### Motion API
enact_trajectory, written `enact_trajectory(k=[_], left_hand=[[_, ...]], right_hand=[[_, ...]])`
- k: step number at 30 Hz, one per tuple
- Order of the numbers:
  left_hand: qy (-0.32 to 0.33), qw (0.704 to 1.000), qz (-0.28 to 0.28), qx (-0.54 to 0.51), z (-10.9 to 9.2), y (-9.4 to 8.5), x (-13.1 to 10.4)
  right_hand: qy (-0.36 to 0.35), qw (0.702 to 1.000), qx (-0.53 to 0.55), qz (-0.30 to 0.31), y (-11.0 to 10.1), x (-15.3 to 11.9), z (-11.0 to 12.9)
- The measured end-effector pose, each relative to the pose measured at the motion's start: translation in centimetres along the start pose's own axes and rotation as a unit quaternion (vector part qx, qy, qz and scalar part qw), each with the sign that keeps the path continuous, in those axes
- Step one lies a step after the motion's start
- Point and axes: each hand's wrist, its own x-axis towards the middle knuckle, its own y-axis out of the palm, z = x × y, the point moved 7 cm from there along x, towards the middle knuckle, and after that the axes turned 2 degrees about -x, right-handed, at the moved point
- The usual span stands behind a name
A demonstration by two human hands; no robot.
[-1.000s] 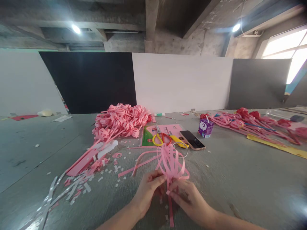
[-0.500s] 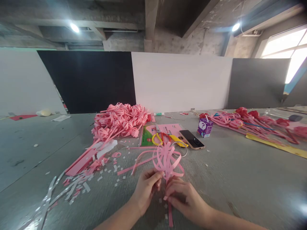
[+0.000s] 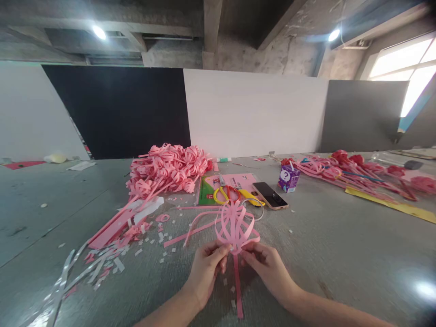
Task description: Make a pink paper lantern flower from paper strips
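A pink paper-strip flower (image 3: 235,222) with looped petals stands upright between my hands, its strip stem hanging down toward me. My left hand (image 3: 209,265) pinches the base of the loops from the left. Closed against the right side of the same base is my right hand (image 3: 267,268), thumb and forefinger together. Loose pink strips (image 3: 194,234) stretch out to the left. Just beyond the flower lie scissors (image 3: 227,194) with red and yellow handles, a yellow cutter (image 3: 251,198) and a metal ring (image 3: 261,212).
A heap of pink paper flowers (image 3: 170,168) sits at the back left, with strips and scraps (image 3: 116,261) nearer. Behind the tools are a card (image 3: 208,190), a phone (image 3: 270,195) and a purple carton (image 3: 288,178). Red and pink flowers (image 3: 340,170) lie at right.
My right hand has moved up from the stem to the base of the loops, and the stem below now shows in full. My left hand keeps its pinch. The view has shifted slightly.
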Motion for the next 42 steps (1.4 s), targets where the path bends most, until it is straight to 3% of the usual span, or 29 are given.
enact_trajectory(k=[4, 12, 20, 34, 42], left_hand=[[0.008, 1.000, -0.006, -0.006, 0.0, -0.2, 0.1], [0.025, 0.998, 0.006, -0.049, -0.6, 0.2, 0.0], [0.031, 0.997, 0.042, -0.051, -0.6, 1.0, -0.1], [0.045, 0.997, 0.063, -0.027, -0.8, 1.4, -0.2], [0.037, 0.998, 0.045, -0.027, -0.3, 1.0, 0.1]], right_hand=[[-0.023, 0.999, 0.022, 0.005, 0.1, -0.3, 0.2], [-0.027, 0.997, -0.032, -0.064, -0.9, -0.8, -0.9], [-0.013, 0.998, 0.044, -0.048, -0.5, -0.7, -0.5], [0.003, 0.998, 0.029, -0.056, -0.7, -0.5, -0.5], [0.004, 0.998, 0.021, -0.053, -0.6, -0.4, -0.4]])
